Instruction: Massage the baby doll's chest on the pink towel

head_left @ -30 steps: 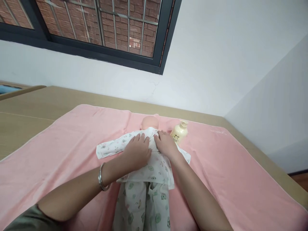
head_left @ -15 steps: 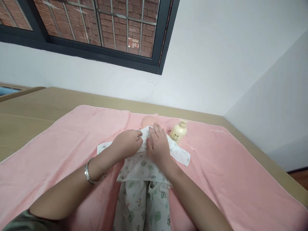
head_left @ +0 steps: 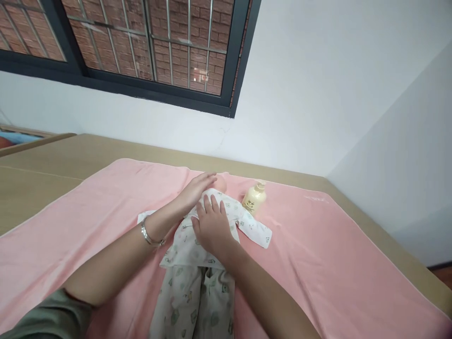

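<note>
A baby doll lies on its back on a pink blanket (head_left: 318, 254), dressed in a white printed top (head_left: 187, 240) and matching trousers (head_left: 183, 301). Its head (head_left: 220, 183) shows in part at the far end. My left hand (head_left: 197, 188) is stretched out beside the head and the top's collar, fingers straight and together, holding nothing. Flat on the chest of the top rests my right hand (head_left: 213, 223), its fingers spread. One sleeve (head_left: 254, 230) reaches out to the right; the other is mostly hidden behind my left forearm.
A pale yellow pump bottle (head_left: 254, 197) stands on the blanket just right of the doll's head. Beneath the blanket is a wooden surface (head_left: 106, 145) that meets a white wall (head_left: 282, 117). A barred window (head_left: 151, 47) is above.
My left hand has let go of the top's collar and straightened beside the head. My right hand has moved down and left onto the chest. The collar area now lies smoother.
</note>
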The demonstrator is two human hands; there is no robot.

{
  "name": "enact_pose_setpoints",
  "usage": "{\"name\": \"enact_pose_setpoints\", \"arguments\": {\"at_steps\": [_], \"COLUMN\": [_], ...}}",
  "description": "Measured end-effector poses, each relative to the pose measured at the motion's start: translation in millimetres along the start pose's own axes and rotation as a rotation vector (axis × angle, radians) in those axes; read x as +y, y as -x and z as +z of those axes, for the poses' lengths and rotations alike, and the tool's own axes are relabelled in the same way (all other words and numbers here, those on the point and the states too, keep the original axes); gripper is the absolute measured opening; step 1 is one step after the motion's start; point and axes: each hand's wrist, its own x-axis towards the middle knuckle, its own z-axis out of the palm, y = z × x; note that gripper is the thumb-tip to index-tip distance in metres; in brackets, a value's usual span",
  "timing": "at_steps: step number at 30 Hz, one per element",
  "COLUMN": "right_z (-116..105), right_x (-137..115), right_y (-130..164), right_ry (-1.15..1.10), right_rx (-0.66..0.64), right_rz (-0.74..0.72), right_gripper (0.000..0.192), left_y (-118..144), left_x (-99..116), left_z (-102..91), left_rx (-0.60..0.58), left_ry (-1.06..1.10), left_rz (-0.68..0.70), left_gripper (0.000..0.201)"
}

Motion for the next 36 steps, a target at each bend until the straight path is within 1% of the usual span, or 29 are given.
{"name": "enact_pose_setpoints", "arguments": {"at_steps": [2, 3, 4, 5, 7, 9, 10, 11, 12, 14, 16, 18, 20, 23, 27, 30, 36], "right_z": [-18.9, -32.1, -46.5, -60.8, -84.6, -96.9, -98.2, -96.7, -93.1, -82.7, -72.4, -65.4, -61.9, -59.7, -57.8, -59.2, -66.0], "right_x": [-4.8, -4.5, -1.9, 3.4, 22.0, 48.4, 62.7, 76.6, 89.4, 108.9, 118.7, 120.0, 116.4, 110.2, 107.8, 105.4, 91.6], "right_y": [10.9, 16.2, 20.7, 23.8, 24.5, 18.4, 13.8, 8.7, 3.7, -4.8, -10.1, -12.4, -13.0, -13.5, -17.0, -21.8, -31.9], "right_ry": [-0.008, -0.019, -0.029, -0.039, -0.076, -0.082, -0.055, -0.032, -0.028, -0.061, -0.060, -0.004, 0.091, 0.232, 0.336, 0.367, 0.429], "right_rx": [-0.093, -0.115, -0.097, -0.051, 0.110, 0.330, 0.428, 0.472, 0.463, 0.398, 0.334, 0.300, 0.290, 0.287, 0.301, 0.271, 0.250], "right_rz": [-0.009, -0.022, -0.017, 0.003, 0.095, 0.260, 0.335, 0.375, 0.384, 0.349, 0.330, 0.346, 0.368, 0.365, 0.364, 0.409, 0.487], "right_gripper": [0.052, 0.051, 0.049, 0.048, 0.045, 0.049, 0.053, 0.058, 0.061, 0.064, 0.064, 0.063, 0.062, 0.058, 0.050, 0.045, 0.041], "left_y": [-10.7, -15.6, -20.3, -24.6, -32.4, -38.9, -41.6, -43.9, -45.7, -48.2, -49.8, -51.0, -52.2, -53.3, -48.3, -37.4, -6.4], "left_x": [4.8, 7.1, 9.5, 11.6, 14.9, 16.5, 16.6, 16.3, 15.8, 14.5, 13.0, 11.5, 10.0, 8.1, 7.3, 8.2, 16.0], "left_z": [8.7, 13.0, 17.3, 21.9, 32.2, 45.1, 52.3, 59.7, 67.0, 79.9, 88.9, 93.3, 94.1, 91.5, 81.7, 67.4, 30.0], "left_rx": [-0.016, -0.034, -0.063, -0.106, -0.203, -0.255, -0.259, -0.253, -0.241, -0.217, -0.198, -0.197, -0.212, -0.209, -0.198, -0.193, -0.181], "left_ry": [0.185, 0.278, 0.365, 0.448, 0.599, 0.721, 0.768, 0.806, 0.838, 0.891, 0.939, 0.985, 1.027, 1.070, 1.087, 1.075, 1.025], "left_rz": [-0.081, -0.135, -0.192, -0.250, -0.352, -0.427, -0.453, -0.475, -0.495, -0.529, -0.549, -0.553, -0.552, -0.561, -0.582, -0.581, -0.554], "left_gripper": [0.055, 0.058, 0.061, 0.065, 0.072, 0.077, 0.078, 0.079, 0.080, 0.079, 0.077, 0.074, 0.072, 0.072, 0.070, 0.070, 0.073]}}
